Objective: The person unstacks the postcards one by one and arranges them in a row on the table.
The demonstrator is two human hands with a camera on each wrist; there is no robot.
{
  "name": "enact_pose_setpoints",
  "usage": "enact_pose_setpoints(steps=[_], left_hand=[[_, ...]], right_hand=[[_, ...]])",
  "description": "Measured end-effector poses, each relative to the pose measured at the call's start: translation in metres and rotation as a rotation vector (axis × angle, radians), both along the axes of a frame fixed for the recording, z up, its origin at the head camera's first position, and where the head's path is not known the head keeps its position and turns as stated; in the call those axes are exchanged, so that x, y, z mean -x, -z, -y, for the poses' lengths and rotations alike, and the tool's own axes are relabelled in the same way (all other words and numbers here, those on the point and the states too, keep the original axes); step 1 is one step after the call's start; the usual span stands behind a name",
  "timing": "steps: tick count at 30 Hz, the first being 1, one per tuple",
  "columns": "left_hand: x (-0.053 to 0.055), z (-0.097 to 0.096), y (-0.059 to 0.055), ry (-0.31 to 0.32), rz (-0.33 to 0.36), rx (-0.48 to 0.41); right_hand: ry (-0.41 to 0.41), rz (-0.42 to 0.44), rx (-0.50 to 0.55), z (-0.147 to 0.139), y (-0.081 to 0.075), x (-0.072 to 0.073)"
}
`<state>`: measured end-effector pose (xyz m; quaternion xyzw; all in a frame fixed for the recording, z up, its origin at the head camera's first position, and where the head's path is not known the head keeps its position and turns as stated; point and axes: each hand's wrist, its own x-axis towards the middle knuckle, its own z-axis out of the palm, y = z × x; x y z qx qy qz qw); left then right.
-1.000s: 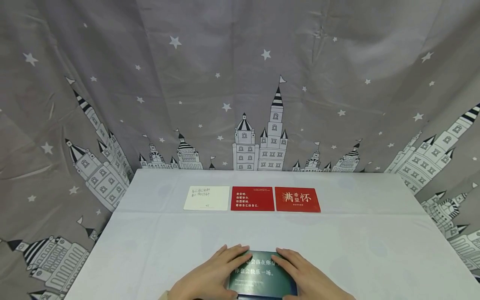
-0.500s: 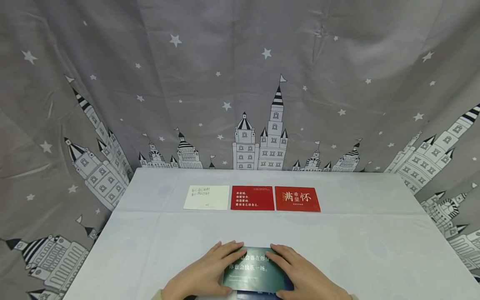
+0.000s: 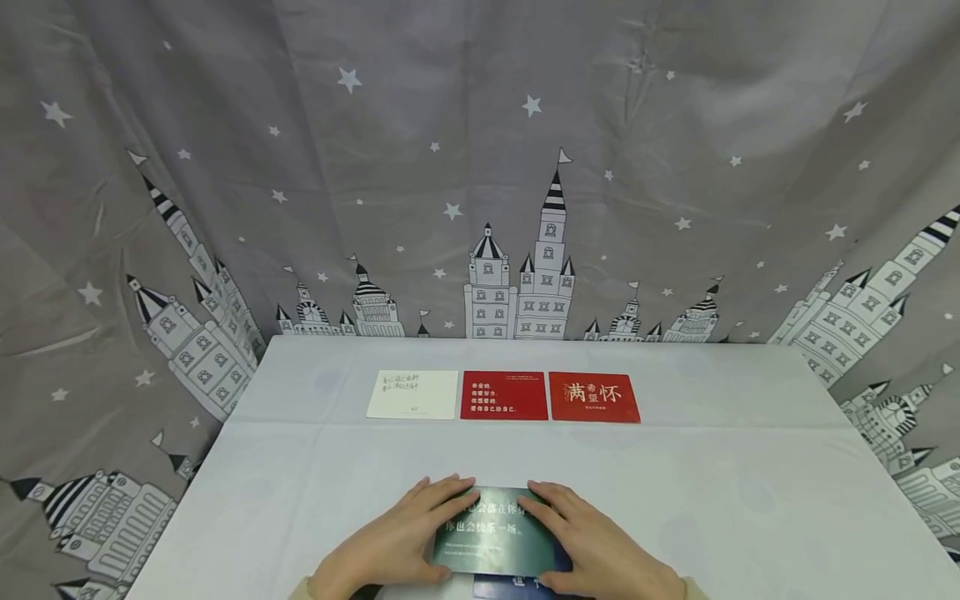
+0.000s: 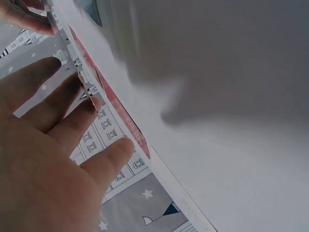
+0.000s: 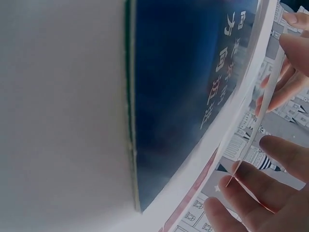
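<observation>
A dark green card (image 3: pixel 495 537) with white printed writing is held off the table at the near edge of the head view. My left hand (image 3: pixel 393 533) grips its left side and my right hand (image 3: pixel 596 546) its right side, fingers at the far edge and thumbs at the near edge. In both wrist views the held card (image 4: pixel 67 58) shows as a thin strip between the fingers, its edge (image 5: pixel 268 96) bright in the right one. Below it lies a dark blue card (image 3: pixel 517 587) with white writing, partly covered; the right wrist view shows this blue card (image 5: pixel 178 96) with a green edge beneath it.
Farther back on the white tablecloth (image 3: pixel 300 467), a cream card (image 3: pixel 414 396) with handwriting, a red card (image 3: pixel 504 397) with white text and another red card (image 3: pixel 594 398) with large characters lie in a row. A grey curtain (image 3: pixel 420 108) with castles and stars hangs behind.
Both hands have moved slightly left and away from the body with the green card, which has risen off the stack. More of the blue card beneath now shows.
</observation>
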<state>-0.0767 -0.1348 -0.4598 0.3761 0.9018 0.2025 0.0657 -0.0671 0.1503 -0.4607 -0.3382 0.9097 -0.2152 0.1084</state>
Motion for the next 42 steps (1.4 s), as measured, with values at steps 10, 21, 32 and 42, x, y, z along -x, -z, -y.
enact_pose_setpoints(steps=[10,21,32,42], left_hand=[[-0.001,0.009,-0.003,-0.079,0.058,-0.012],[0.000,0.021,-0.009,-0.141,0.109,0.006],[0.001,0.034,-0.010,-0.175,0.160,0.001],[0.002,0.045,-0.013,-0.175,0.127,-0.041]], right_hand=[[-0.026,-0.067,-0.009,0.013,0.001,0.007],[-0.071,-0.158,-0.010,0.026,0.000,0.014],[-0.107,-0.209,-0.011,0.039,-0.003,0.021],[-0.146,-0.261,-0.029,0.052,-0.003,0.027]])
